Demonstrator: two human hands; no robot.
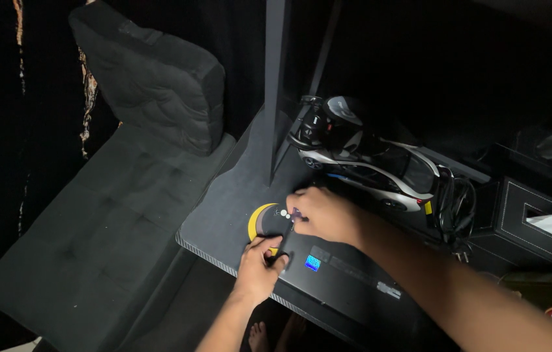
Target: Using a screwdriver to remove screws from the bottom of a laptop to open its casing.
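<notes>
Here my left hand (257, 267) curls its fingers closed around the lower edge of a small round yellow-rimmed device (265, 223), which lies on the corner of the dark table (223, 215) beside a flat black box (347, 280). My right hand (325, 215) pinches a thin dark tool (289, 238) between thumb and fingertips, its tip on the device's face. A silver toy car (367, 163) sits just behind.

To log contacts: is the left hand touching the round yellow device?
Touching: the head view shows the left hand with fingers against the round yellow device's lower edge.
</notes>
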